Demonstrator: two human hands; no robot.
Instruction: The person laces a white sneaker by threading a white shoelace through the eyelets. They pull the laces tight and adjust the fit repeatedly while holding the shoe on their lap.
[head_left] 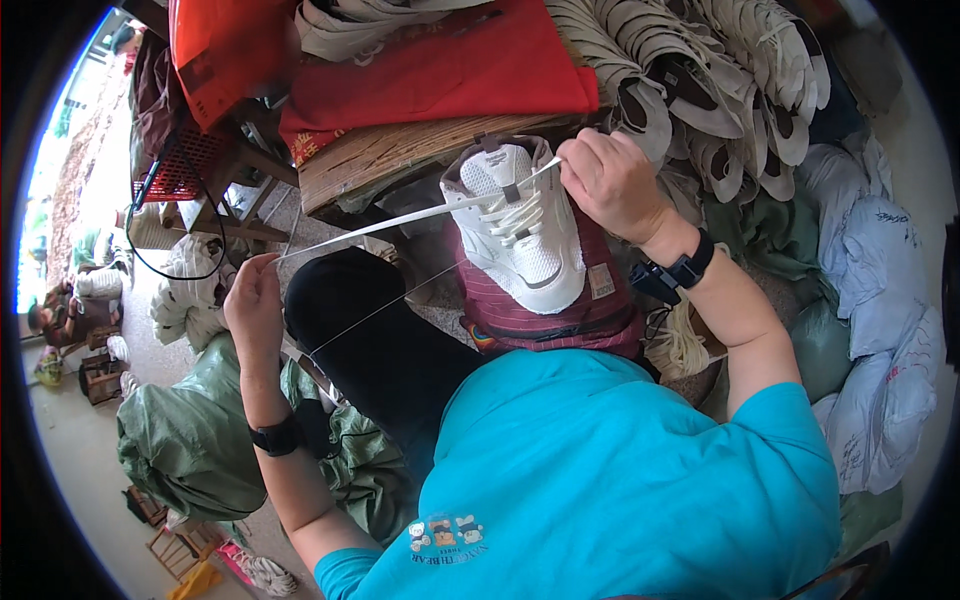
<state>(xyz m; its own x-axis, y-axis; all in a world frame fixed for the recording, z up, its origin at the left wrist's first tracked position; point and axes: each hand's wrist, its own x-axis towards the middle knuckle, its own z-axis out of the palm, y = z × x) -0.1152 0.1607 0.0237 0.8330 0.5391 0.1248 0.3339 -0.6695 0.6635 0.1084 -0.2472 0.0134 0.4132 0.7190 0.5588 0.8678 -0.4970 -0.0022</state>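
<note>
A white sneaker with a brown lining rests on the maroon striped cloth over my lap, its toe toward me. Lacing crosses its tongue. A flat white shoelace stretches taut across the front of the sneaker. My left hand, out to the left past my black-clad knee, pinches one end of it. At the sneaker's collar, on the right, my right hand is closed on the shoelace; its fingertips are partly hidden. A thin pale strand runs from the sneaker over my black trouser leg.
Ahead is a wooden bench with a red bag on it. Stacked shoe uppers fill the far right. White sacks line the right side. Green sacks lie at left, and a bundle of laces hangs beside my right forearm.
</note>
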